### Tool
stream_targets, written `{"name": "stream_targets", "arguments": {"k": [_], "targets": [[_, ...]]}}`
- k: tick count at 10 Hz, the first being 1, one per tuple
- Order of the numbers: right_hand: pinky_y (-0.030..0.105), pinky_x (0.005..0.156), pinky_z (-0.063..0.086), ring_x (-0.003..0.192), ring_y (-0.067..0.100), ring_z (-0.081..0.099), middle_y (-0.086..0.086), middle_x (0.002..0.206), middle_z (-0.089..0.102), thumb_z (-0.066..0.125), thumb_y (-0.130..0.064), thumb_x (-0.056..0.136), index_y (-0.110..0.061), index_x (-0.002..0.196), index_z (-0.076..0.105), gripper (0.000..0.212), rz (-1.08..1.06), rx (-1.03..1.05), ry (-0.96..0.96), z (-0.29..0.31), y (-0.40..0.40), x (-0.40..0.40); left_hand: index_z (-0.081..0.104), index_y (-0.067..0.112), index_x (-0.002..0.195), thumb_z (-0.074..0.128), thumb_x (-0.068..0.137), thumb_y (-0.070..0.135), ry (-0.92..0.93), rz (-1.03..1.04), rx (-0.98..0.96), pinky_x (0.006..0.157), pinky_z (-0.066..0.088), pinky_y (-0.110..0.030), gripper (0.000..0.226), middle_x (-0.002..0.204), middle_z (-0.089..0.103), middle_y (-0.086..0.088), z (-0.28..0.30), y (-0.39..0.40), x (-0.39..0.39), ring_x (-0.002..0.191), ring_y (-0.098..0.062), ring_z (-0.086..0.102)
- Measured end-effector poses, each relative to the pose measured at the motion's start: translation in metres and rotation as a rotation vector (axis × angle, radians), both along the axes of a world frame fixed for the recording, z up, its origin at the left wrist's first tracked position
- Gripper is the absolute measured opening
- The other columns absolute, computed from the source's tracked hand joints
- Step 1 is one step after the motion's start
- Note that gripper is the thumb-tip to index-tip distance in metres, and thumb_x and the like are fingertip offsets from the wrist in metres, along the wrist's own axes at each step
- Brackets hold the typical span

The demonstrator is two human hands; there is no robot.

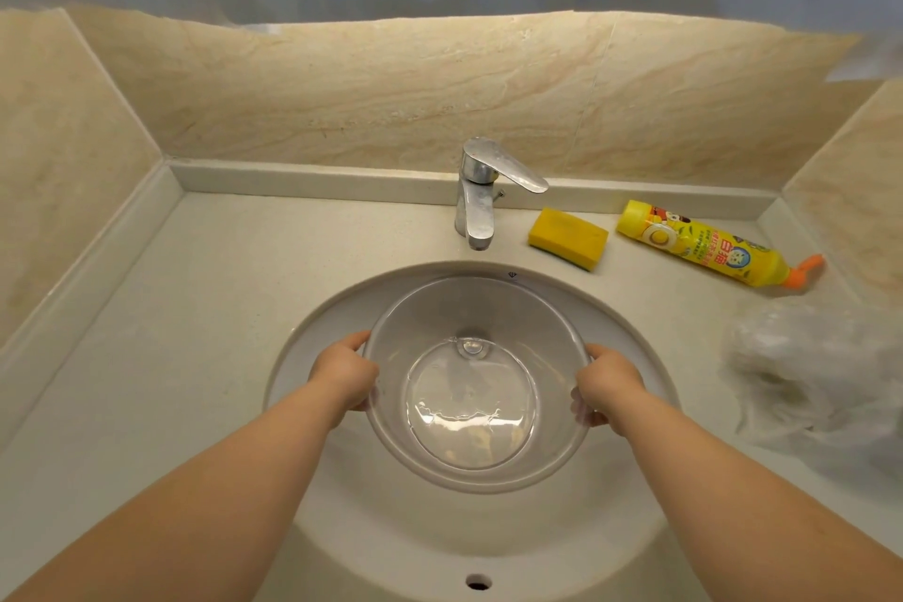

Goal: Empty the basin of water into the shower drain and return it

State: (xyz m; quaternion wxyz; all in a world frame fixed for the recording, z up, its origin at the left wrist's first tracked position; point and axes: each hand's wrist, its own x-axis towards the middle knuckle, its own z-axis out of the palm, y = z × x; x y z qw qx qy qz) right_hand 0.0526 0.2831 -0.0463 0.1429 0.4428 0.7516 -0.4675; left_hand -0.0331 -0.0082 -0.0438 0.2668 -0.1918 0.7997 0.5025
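A clear plastic basin (469, 308) sits inside the white sink bowl (312, 332), below the tap. A shallow layer of water glints on the basin's bottom. My left hand (344, 374) grips the basin's left rim and my right hand (606, 386) grips its right rim. Fingers of both hands curl under the rim. Through the basin the sink's drain plug shows.
A chrome tap (481, 196) stands behind the sink. A yellow sponge (567, 237) and a yellow detergent bottle (708, 247) lie on the counter at the right. A crumpled clear plastic bag (811, 372) lies at the far right. Beige tiled walls surround the counter.
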Motion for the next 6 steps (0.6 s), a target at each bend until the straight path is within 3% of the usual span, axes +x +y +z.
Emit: {"name": "stream_targets", "arguments": {"k": [2,4,5,6], "targets": [[0.031,0.050,0.050,0.060,0.031,0.054,0.023,0.083,0.060,0.024,0.006,0.078,-0.018,0.100,0.061,0.049,0.015,0.041,-0.008,0.005,0.002,-0.004,0.052,0.034,0.132,0.043,0.083,-0.002,0.010,0.010,-0.015,0.073,0.062,-0.045,0.062,0.093,0.067,-0.010,-0.001,0.000,0.008,0.066,-0.031,0.062],[0.033,0.054,0.050,0.062,0.033,0.055,0.024,0.084,0.060,0.024,0.005,0.081,-0.015,0.109,0.060,0.050,0.019,0.046,-0.011,0.010,-0.003,-0.003,0.049,0.033,0.135,0.041,0.085,-0.004,-0.005,0.011,0.008,0.067,0.062,-0.039,0.063,0.096,0.066,-0.012,0.003,0.000,0.006,0.066,-0.029,0.062],[0.040,0.063,0.056,0.067,0.034,0.059,0.025,0.095,0.062,0.025,0.003,0.084,-0.017,0.125,0.054,0.054,0.051,0.075,-0.049,0.018,-0.007,-0.001,0.047,0.032,0.137,0.040,0.085,-0.004,-0.034,0.001,0.020,0.059,0.059,-0.034,0.064,0.103,0.065,-0.013,0.006,0.000,0.010,0.070,-0.029,0.061],[0.043,0.084,0.057,0.094,0.037,0.062,0.021,0.137,0.048,0.034,-0.006,0.093,-0.026,0.153,0.018,0.065,0.083,0.172,-0.107,0.030,-0.011,-0.003,0.032,0.030,0.147,0.043,0.087,0.005,-0.026,-0.030,-0.032,0.064,0.055,-0.034,0.066,0.122,0.059,-0.013,0.012,0.000,0.009,0.089,-0.030,0.064]]}}
